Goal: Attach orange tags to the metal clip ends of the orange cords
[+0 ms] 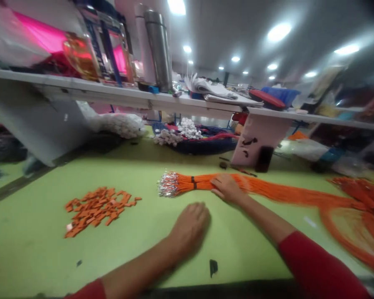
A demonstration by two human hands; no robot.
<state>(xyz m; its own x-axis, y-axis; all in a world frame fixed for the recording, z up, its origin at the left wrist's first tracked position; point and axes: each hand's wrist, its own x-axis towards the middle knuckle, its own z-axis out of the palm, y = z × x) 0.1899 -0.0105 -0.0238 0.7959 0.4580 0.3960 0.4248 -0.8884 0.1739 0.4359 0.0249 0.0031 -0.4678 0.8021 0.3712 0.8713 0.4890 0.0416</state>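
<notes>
A long bundle of orange wires (268, 191) runs across the green table, its silvery terminal ends (168, 184) fanned out at the left. Black tape (193, 182) binds it just behind those ends. My right hand (227, 187) is over the bundle to the right of the tape, fingers curled onto the wires. Nearer to me, my left hand (190, 226) rests palm down with nothing visible in it, apart from the bundle and slightly blurred. Further left lies a loose pile of small orange plastic connector pieces (99, 209).
More orange wire bundles (361, 195) lie at the right. A black phone (264, 159) leans against the shelf support (252, 135). The shelf (112, 92) overhead carries a steel flask (159, 50) and papers (215, 89). Dark cables with white connectors (188, 129) lie behind. A black scrap (213, 268) lies near the front edge.
</notes>
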